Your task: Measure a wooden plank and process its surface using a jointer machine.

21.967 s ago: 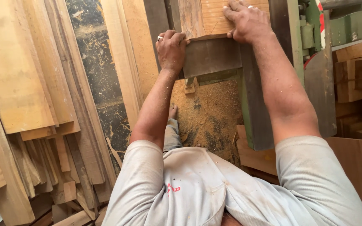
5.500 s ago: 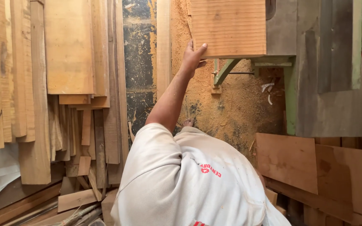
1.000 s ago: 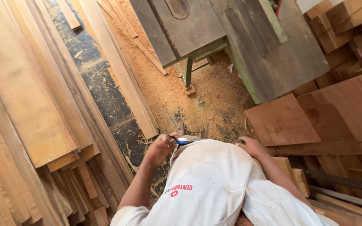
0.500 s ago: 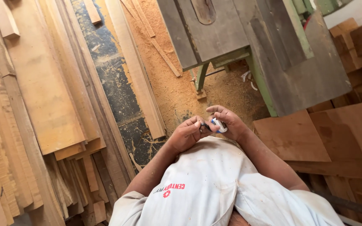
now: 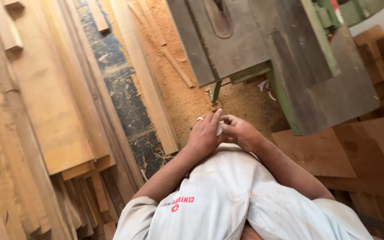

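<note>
Head view, left to right: wood planks (image 5: 54, 115) lying stacked along the floor, sawdust (image 5: 174, 75) spreading beside them. Left hand (image 5: 204, 135) and right hand (image 5: 240, 132) are meeting in front of the white shirt (image 5: 227, 195), fingers curling round a small pale object (image 5: 219, 129), mostly hidden. Nothing is lying on the table saw bench (image 5: 245, 40); no cutting showing. Wood panels (image 5: 356, 151) are crowding the right side.

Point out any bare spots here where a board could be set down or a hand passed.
The grey saw table is bare around its blade slot. A dark floor strip lies open between the stacked planks and one long plank. Left is crowded with planks, right with boards. The left hand and right hand meet over sawdust.
</note>
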